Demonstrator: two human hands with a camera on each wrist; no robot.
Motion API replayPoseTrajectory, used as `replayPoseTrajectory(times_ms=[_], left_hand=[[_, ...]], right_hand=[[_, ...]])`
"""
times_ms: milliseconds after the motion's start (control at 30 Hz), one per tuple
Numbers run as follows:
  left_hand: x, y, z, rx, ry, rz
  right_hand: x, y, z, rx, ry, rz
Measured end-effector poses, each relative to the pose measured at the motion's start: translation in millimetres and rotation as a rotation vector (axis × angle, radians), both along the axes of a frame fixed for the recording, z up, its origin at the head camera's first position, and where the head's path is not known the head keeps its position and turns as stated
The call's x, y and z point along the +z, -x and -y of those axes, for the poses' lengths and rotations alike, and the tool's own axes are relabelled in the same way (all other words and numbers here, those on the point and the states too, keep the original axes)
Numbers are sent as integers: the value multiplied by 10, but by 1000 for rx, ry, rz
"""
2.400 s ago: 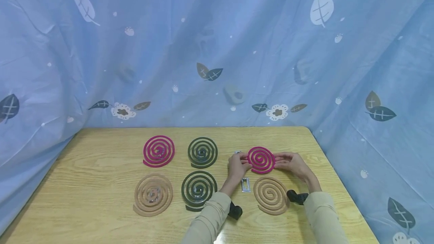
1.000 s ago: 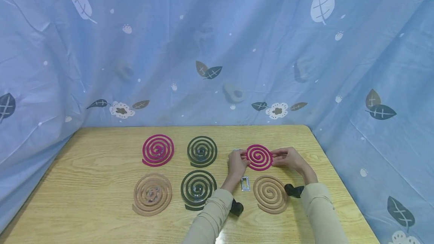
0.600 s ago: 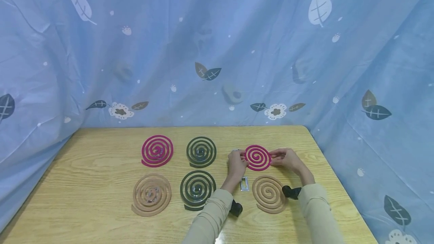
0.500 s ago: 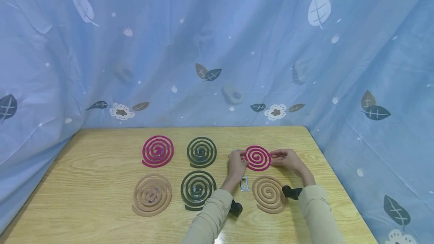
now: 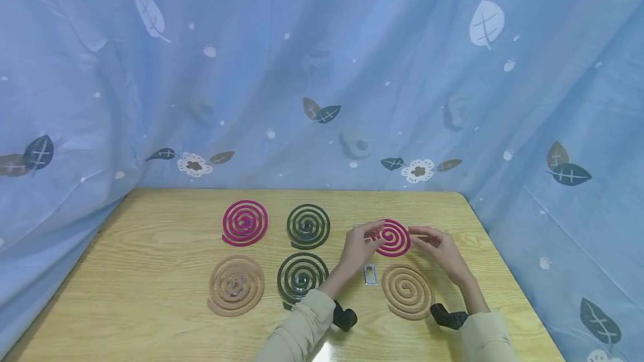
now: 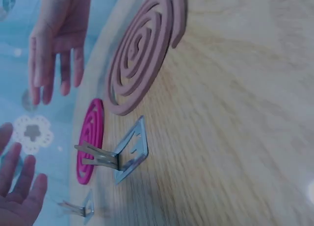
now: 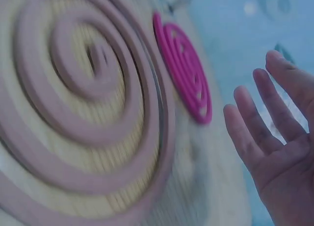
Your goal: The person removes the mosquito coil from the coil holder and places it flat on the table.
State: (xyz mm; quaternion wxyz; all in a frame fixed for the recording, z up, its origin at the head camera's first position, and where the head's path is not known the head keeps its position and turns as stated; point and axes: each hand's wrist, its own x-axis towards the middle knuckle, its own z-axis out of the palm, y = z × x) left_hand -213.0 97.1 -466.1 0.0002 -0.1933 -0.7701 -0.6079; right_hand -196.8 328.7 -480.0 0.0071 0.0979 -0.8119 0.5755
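Magenta coil appears to lie flat on the surface, right of the left hand and left of the right hand. It is round, with no long axis. Nearer hand: cannot be settled. In the head view the left hand overlaps its rim and the right hand is just beside it; the wrist views show a gap at each hand.

Condition of hands: 2 inspected, nothing held, fingers extended and loosely spread.

On the wearer's side of the left hand is a metal stand, slim prongs raised; a far stand is partly hidden beyond that hand. A brown coil lies on the wearer's side of the right hand. Left of the left hand, 4 more: far green coil, near green coil, left magenta coil, left brown coil, metal showing at their centres.

Surface: pale wood grain. Room: blue curtain beyond the hands and at either side, leaf and flower print.
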Motion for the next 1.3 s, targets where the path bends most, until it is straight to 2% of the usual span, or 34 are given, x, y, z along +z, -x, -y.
replayPoseTrajectory(times_ms=[233,333,767,933,1167,1300], left_hand=[[54,-132,116,-13,23,-98],[81,-193,178,-26,18,-115],[39,-367,521,-96,-102,-47],[14,-423,716,-113,-97,-42],[13,-500,953,-111,-100,-16],[68,-559,1028,-91,-80,4]], right_hand=[[100,-153,220,-25,-31,-95],[132,-232,292,-29,-32,-115],[173,-454,503,81,84,-111],[163,-510,537,109,107,-119],[80,-543,647,228,181,-144],[36,-544,758,247,172,-157]])
